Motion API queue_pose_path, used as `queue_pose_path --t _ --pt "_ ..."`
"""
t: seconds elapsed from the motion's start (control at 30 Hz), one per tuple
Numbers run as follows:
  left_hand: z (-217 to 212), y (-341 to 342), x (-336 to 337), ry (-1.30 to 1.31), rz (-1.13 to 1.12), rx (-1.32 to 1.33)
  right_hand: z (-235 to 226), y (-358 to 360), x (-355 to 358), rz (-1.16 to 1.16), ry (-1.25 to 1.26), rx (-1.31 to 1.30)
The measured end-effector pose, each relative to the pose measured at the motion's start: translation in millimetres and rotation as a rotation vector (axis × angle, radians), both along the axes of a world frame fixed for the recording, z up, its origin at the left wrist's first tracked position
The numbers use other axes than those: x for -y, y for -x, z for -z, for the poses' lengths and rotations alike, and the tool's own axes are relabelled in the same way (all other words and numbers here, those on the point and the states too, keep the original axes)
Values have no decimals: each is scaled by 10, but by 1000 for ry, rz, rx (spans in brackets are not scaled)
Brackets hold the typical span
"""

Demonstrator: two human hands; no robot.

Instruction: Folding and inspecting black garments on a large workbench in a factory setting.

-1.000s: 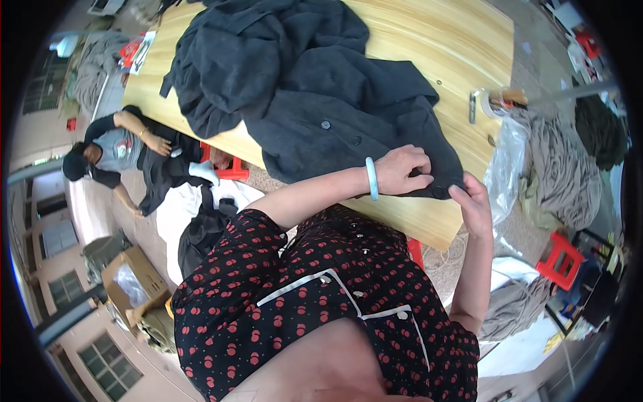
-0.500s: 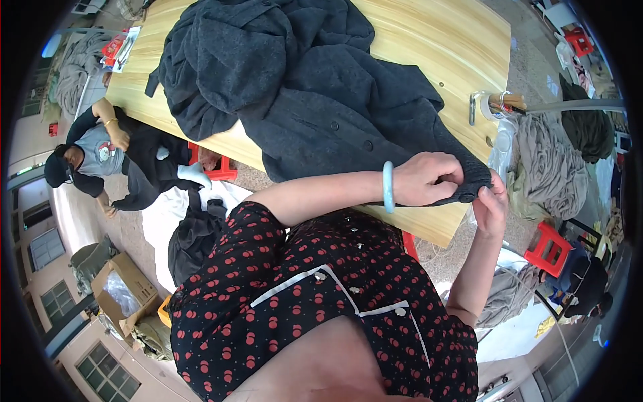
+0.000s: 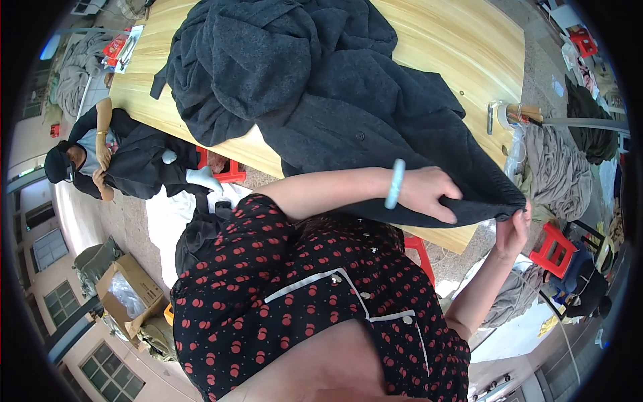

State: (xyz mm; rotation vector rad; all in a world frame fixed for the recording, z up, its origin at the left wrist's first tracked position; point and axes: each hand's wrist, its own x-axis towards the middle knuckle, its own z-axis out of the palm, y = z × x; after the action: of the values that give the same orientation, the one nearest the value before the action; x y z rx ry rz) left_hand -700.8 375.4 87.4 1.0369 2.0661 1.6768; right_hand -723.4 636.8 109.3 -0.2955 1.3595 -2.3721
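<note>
A dark grey knit cardigan with buttons lies bunched over the far and left part of the wooden table. Its ribbed hem stretches toward me at the right. My left hand, with a pale bangle at the wrist, is closed on the cardigan's front edge, thumb on the near side. At the table's right corner my right hand pinches the ribbed hem corner and holds it out past the table's edge. The fingertips of my right hand are partly hidden by the cloth.
A small container of tools stands by the table's right edge, next to a grey metal bar. On the left a seated co-worker handles a dark garment. Red stools, piles of grey cloth and a cardboard box surround the table.
My right hand has drawn the hem corner outward to the right and slightly nearer. My left hand has shifted along the front edge, leaving the hands farther apart. The co-worker's hands have come together.
</note>
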Motion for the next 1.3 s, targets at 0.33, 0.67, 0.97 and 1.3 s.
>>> queue_pose_path --t 0.33,0.67,0.97,1.3 --pt "1082 -537 1666 647 -270 351 101 166 -26 138 34 41" --pt "1165 10 1638 1085 -559 240 150 145 -31 243 -49 55" --pt "-181 -421 1794 425 -637 204 107 95 -415 482 -74 120" --pt "221 -319 1903 384 -754 593 994 218 -511 523 -244 404"
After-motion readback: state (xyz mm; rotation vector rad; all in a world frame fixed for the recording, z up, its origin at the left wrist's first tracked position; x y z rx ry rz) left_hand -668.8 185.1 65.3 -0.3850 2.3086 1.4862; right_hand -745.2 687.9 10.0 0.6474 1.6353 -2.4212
